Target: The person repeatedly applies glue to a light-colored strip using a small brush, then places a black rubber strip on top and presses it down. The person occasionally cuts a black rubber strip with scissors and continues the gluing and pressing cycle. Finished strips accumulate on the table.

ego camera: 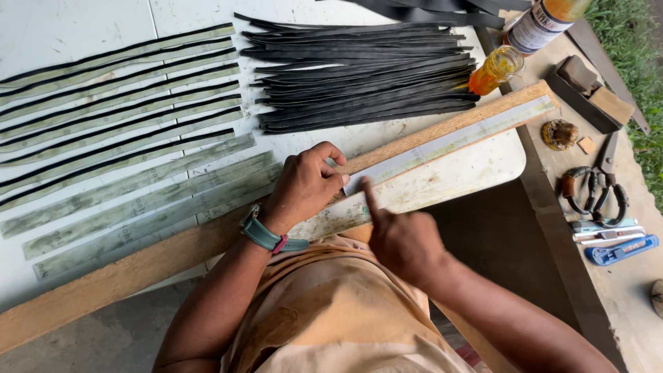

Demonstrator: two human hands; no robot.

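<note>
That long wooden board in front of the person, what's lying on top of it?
On the wooden board lies a pale grey-green strip. The left hand presses on it and the right hand touches it with a fingertip. The stretch under the left hand is hidden.

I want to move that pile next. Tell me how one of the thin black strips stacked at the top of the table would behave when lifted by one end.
A thin black strip would probably droop: the strips lie wavy and bent rather than straight. It likely weighs little, being narrow and flat. Being flat, it should not roll, though neighbours overlapping it may drag along.
</note>
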